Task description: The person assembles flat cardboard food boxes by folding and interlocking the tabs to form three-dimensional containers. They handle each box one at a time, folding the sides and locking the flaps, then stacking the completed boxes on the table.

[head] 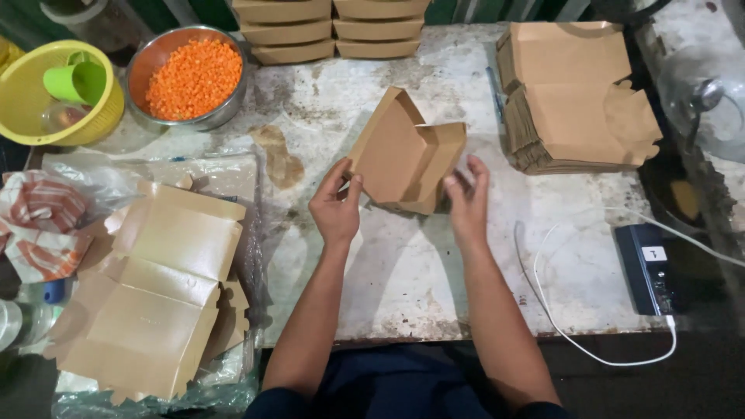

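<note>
Both forearms reach fwd from the bottom edge, roughly parallel, onto the stained white table [403, 271]. Left hand [335, 203]: palm down, fingers raised, thumb and forefinger pinched on the lower left edge of the half-folded brown cardboard box [403, 151]. Right hand [466, 194]: fingers curled loosely, narrow spread, touching the box's lower right corner; firm grip or not, can't tell. Box sits at table centre, tilted, 1 flap up at top left. Stack of flat box blanks [570, 93] to the right, well apart. More flat blanks [155, 295] at left on plastic wrap. Folded boxes [330, 27] stacked at the far edge. Steel bowl of orange bits [190, 77] beside yellow basket [54, 97], far left. White cable [543, 302] near right forearm.
</note>
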